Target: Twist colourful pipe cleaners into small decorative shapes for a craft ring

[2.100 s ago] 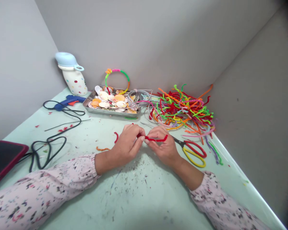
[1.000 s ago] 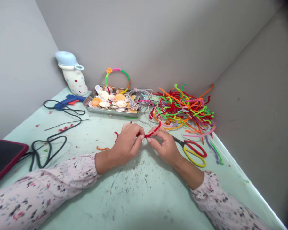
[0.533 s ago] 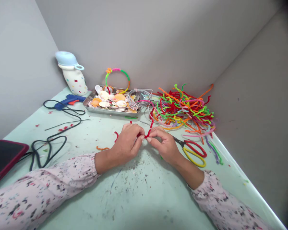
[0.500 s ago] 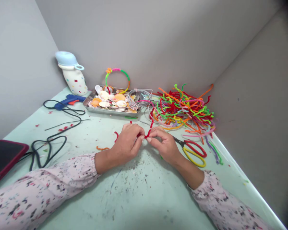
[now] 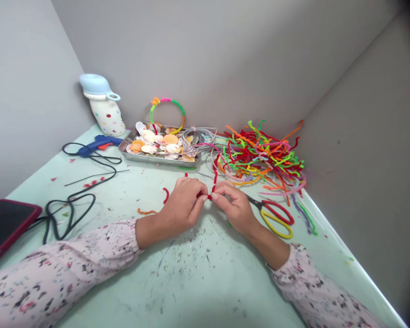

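Note:
A red pipe cleaner point(image 5: 214, 182) is pinched between both hands above the middle of the table. My left hand point(image 5: 186, 202) grips it with thumb and forefinger; part of it is hidden behind the fingers. Close by, my right hand point(image 5: 234, 204) pinches the same pipe cleaner, one length of it standing up between the hands. Scissors point(image 5: 276, 217) with red and yellow handles lie just right of my right hand, their blades partly covered by it. Left of my left hand are a short red piece point(image 5: 166, 196) and an orange piece point(image 5: 146, 212).
A metal tray point(image 5: 157, 159) of seashells point(image 5: 171, 139) stands at the back with a multicoloured hoop point(image 5: 185, 111). Coiled grey wire point(image 5: 205, 141) and heaped pipe cleaners point(image 5: 263, 152) lie to its right. Leftward are a bottle point(image 5: 105, 111), glue gun point(image 5: 99, 143), black cable point(image 5: 71, 200) and phone point(image 5: 7, 223).
The fingertips and the red pipe cleaner have shifted very slightly to the right. Both hands keep their pinch on it.

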Demonstrator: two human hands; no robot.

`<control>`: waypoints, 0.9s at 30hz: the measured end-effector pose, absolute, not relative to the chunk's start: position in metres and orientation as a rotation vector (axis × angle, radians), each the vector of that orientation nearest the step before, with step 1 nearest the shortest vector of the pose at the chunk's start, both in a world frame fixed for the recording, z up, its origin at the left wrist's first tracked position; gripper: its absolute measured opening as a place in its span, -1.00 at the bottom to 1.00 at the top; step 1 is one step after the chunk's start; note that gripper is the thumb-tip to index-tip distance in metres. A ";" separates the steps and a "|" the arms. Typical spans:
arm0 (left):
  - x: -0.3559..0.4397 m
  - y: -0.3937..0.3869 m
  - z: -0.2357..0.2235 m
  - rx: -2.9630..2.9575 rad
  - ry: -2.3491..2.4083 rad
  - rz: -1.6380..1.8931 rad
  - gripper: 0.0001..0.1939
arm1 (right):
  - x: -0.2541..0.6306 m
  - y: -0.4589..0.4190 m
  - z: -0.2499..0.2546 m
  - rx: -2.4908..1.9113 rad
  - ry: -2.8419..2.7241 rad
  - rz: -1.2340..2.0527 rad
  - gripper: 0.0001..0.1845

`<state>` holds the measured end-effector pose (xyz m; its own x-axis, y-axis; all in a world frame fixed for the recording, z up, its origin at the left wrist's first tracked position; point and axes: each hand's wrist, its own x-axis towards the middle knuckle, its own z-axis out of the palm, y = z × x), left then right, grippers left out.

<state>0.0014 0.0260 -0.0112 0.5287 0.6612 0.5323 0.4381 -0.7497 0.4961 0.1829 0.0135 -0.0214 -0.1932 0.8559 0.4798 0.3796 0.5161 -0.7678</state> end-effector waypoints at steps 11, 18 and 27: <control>0.002 0.027 -0.014 2.496 0.879 0.996 -0.89 | 0.181 0.013 -0.021 -1.101 -1.767 0.724 -0.77; 0.001 0.027 -0.009 2.390 0.986 1.068 -0.88 | 0.180 0.009 -0.020 -1.069 -1.810 0.329 -0.92; 0.001 0.027 -0.007 2.369 1.009 1.070 -0.88 | 0.180 0.012 -0.023 -1.015 -1.884 0.105 -0.83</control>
